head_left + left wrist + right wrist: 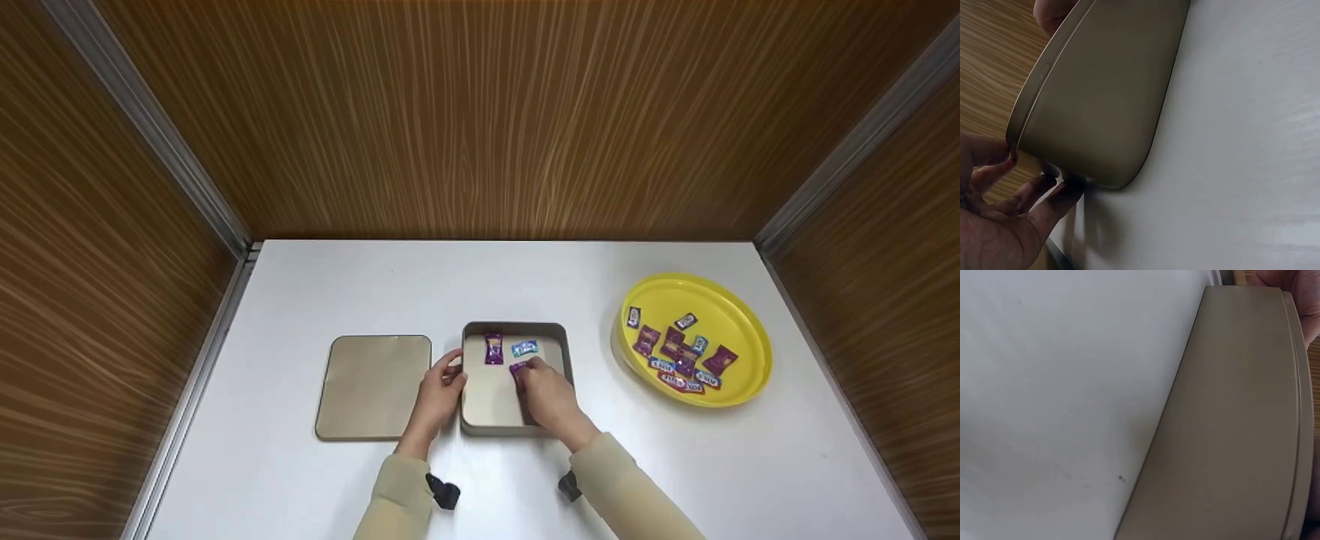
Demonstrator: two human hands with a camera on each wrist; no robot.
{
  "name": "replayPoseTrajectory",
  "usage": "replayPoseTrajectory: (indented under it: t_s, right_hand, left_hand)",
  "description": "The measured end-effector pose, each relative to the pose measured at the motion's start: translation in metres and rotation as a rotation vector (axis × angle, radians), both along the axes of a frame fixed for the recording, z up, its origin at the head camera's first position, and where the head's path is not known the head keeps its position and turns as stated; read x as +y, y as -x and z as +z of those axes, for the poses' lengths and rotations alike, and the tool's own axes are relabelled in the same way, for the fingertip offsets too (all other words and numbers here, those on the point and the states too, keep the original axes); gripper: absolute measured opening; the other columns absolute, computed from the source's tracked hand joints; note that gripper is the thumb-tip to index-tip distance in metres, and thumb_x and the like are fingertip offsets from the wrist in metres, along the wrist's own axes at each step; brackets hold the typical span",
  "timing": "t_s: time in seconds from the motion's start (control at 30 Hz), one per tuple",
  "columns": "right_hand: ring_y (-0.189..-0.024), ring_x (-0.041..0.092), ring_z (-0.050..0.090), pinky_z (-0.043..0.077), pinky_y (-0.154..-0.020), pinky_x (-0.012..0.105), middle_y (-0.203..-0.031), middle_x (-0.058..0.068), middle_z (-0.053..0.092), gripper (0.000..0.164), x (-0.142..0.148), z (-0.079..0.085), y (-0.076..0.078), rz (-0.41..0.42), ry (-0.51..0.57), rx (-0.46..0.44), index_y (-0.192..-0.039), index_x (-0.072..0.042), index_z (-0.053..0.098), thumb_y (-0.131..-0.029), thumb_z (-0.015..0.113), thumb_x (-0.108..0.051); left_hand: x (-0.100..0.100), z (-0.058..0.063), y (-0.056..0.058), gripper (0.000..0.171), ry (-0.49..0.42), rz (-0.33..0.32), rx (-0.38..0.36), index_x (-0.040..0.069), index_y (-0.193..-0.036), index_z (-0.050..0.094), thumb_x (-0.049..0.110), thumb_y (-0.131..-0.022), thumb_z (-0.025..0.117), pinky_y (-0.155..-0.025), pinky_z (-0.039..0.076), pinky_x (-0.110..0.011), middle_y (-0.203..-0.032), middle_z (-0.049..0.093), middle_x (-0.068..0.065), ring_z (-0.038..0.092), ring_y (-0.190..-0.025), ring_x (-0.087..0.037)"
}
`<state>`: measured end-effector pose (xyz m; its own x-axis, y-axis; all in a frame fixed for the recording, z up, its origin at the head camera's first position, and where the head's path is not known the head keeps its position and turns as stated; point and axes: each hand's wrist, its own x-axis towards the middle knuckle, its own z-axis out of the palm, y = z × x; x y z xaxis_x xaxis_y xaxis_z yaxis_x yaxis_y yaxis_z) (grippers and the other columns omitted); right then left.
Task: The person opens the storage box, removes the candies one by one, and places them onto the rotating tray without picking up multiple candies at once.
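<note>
A shallow beige tin [480,401] sits on the white table. Inside it lie a purple-wrapped candy [493,349] and a blue-wrapped candy [525,348]. My right hand [551,397] reaches into the tin and pinches another purple-wrapped candy [517,369] near the tin's floor; its fingertips are partly hidden. With fingers spread, my left hand [439,397] touches the outside of the tin's left wall. The left wrist view shows those fingertips [1069,188] against the wall [1095,107] and rim. In the right wrist view the tin's side [1230,410] hides my right hand's hold.
A flat beige lid [375,386] lies left of the tin. To the right stands a round yellow tray [731,315] with several candies in purple, blue and red wrappers. Wood-grain panels [480,120] enclose the table at the back and both sides.
</note>
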<state>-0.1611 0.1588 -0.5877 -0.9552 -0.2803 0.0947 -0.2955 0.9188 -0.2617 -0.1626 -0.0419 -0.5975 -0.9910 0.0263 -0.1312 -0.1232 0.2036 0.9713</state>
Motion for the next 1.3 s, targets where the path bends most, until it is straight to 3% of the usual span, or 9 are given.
replayPoseTrajectory:
  t_s: [0.2,0.47,0.63,0.9,1.3]
  right_hand:
    - [-0.088,0.032,0.067,0.057,-0.073,0.04,-0.108,0.017,0.065,0.011,0.001,-0.003,0.0,0.028,0.005,0.005,-0.099,-0.001,0.072,-0.093,0.063,-0.002]
    - [-0.075,0.025,0.065,0.056,-0.065,0.039,-0.089,0.008,0.064,0.016,0.003,-0.002,0.001,0.055,0.007,-0.017,-0.108,-0.007,0.068,-0.094,0.062,-0.004]
    - [-0.065,0.018,0.059,0.053,-0.058,0.035,-0.081,0.004,0.06,0.021,0.005,-0.001,0.0,0.081,-0.021,-0.02,-0.105,-0.008,0.072,-0.086,0.069,-0.002]
    - [-0.061,0.015,0.054,0.051,-0.055,0.033,-0.077,0.001,0.056,0.011,0.008,0.002,-0.001,0.097,0.017,-0.016,-0.096,-0.005,0.073,-0.086,0.072,-0.007]
    - [-0.076,0.014,0.058,0.052,-0.066,0.033,-0.089,-0.002,0.058,0.033,0.027,0.027,-0.003,-0.018,0.195,-0.135,-0.111,-0.007,0.071,-0.08,0.081,-0.014]
  left_hand:
    - [0.0,0.001,0.0,0.044,0.01,0.0,-0.008,0.003,-0.138,0.053,-0.002,-0.094,0.057,-0.086,0.051,-0.04,-0.113,0.061,-0.023,0.062,-0.098,-0.026]
    - [0.0,0.003,0.0,0.044,0.014,0.003,-0.034,0.006,-0.139,0.054,0.0,-0.095,0.057,-0.086,0.05,-0.04,-0.114,0.061,-0.021,0.061,-0.098,-0.025]
    - [0.0,0.002,0.001,0.045,0.01,0.005,-0.013,0.002,-0.138,0.053,-0.002,-0.094,0.057,-0.086,0.05,-0.04,-0.112,0.061,-0.022,0.062,-0.097,-0.026]
    - [-0.001,0.001,0.0,0.045,0.01,-0.004,-0.028,0.004,-0.14,0.052,0.0,-0.095,0.057,-0.088,0.05,-0.041,-0.115,0.061,-0.022,0.062,-0.101,-0.027]
    - [-0.001,0.003,-0.001,0.044,0.01,0.0,-0.012,0.002,-0.138,0.053,0.0,-0.095,0.057,-0.085,0.051,-0.038,-0.113,0.061,-0.022,0.062,-0.098,-0.025]
